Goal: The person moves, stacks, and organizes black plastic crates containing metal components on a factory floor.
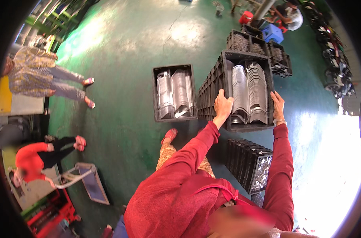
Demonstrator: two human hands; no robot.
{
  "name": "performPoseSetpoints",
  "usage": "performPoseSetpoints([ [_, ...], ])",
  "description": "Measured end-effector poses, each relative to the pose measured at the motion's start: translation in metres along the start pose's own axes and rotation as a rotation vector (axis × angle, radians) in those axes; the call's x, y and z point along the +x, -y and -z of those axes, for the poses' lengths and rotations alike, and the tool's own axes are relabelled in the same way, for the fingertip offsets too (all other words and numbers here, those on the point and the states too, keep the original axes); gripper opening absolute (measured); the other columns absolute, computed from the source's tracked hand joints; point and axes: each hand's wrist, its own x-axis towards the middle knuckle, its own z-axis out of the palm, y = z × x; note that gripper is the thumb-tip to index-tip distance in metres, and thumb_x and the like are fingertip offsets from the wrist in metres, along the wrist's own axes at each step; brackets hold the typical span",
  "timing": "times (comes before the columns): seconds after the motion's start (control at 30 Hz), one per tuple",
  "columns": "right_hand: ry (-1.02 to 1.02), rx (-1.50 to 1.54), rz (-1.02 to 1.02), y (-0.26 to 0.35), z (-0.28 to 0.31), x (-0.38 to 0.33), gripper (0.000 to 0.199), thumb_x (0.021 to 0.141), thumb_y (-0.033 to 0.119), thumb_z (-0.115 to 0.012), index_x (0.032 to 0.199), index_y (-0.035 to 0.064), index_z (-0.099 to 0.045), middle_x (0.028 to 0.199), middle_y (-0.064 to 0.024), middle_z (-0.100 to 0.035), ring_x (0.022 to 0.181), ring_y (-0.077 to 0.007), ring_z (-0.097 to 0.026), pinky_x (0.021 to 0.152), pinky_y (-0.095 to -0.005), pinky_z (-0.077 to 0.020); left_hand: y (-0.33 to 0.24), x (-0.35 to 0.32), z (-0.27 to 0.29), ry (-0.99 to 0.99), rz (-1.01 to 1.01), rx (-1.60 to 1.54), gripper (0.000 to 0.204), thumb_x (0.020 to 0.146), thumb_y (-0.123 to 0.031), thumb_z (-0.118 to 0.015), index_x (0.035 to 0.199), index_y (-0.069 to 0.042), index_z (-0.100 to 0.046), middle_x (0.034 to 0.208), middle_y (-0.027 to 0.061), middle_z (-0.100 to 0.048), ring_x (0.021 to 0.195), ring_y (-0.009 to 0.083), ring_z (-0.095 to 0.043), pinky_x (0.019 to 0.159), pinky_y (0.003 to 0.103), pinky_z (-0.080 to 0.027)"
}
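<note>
A tall stack of black plastic crates stands in front of me. In the top crate (250, 127), two rows of curved silvery metal pieces (240, 89) are nested tightly together. My left hand (223, 106) grips this crate's left wall near its front corner. On the opposite wall, my right hand (278, 105) is closed over the rim. Left of the stack, a single black crate (154, 93) sits on the floor with similar curved metal pieces (173, 91) inside.
Behind the stack are crates of small parts (240, 41) and a blue stool (272, 33). More stacked crates (250, 162) stand by my right forearm. At left, one person (33, 75) stands and another (31, 160) is near a folding chair (94, 184). Someone (293, 18) crouches far right.
</note>
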Motion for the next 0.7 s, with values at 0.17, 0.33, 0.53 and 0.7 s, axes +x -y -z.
performPoseSetpoints([
  [0.17, 0.037, 0.006, 0.031, -0.012, 0.000, 0.018, 0.043, 0.084, 0.021, -0.063, 0.114, -0.0073, -0.055, 0.103, -0.0057, -0.060, 0.092, -0.0117, -0.053, 0.085, -0.0225, -0.0389, 0.006, 0.025, -0.016, -0.045, -0.069, 0.042, 0.045, 0.066, -0.018, -0.055, 0.106, 0.002, -0.048, 0.086, 0.0265, -0.059, 0.084, 0.0422, -0.057, 0.072, 0.046, -0.043],
  [0.33, 0.003, 0.058, -0.115, -0.028, 0.006, 0.020, 0.044, 0.084, 0.021, -0.063, 0.114, -0.0098, -0.053, 0.100, -0.0052, -0.061, 0.086, -0.0095, -0.054, 0.079, -0.0208, -0.0408, -0.004, 0.030, -0.006, 0.019, -0.008, 0.115, 0.041, 0.071, -0.018, -0.054, 0.107, 0.001, -0.048, 0.093, 0.0267, -0.059, 0.091, 0.0420, -0.057, 0.077, 0.047, -0.043],
  [0.53, 0.022, 0.072, -0.153, -0.024, -0.004, 0.019, 0.041, 0.082, 0.020, -0.064, 0.110, -0.0091, -0.055, 0.097, -0.0042, -0.061, 0.086, -0.0091, -0.053, 0.079, -0.0211, -0.0400, -0.009, 0.020, 0.007, -0.032, 0.042, 0.173, 0.039, 0.073, -0.018, -0.052, 0.108, 0.000, -0.048, 0.095, 0.0269, -0.059, 0.093, 0.0425, -0.056, 0.079, 0.047, -0.044],
  [0.7, -0.018, 0.192, -0.211, 0.004, 0.017, 0.003, 0.038, 0.083, 0.023, -0.062, 0.110, -0.0039, -0.059, 0.100, -0.0091, -0.063, 0.093, -0.0110, -0.056, 0.081, -0.0233, -0.0415, -0.016, 0.030, -0.032, -0.048, -0.114, 0.354, 0.024, 0.071, -0.015, -0.053, 0.091, -0.003, -0.053, 0.080, 0.0262, -0.060, 0.083, 0.0440, -0.058, 0.072, 0.050, -0.044],
])
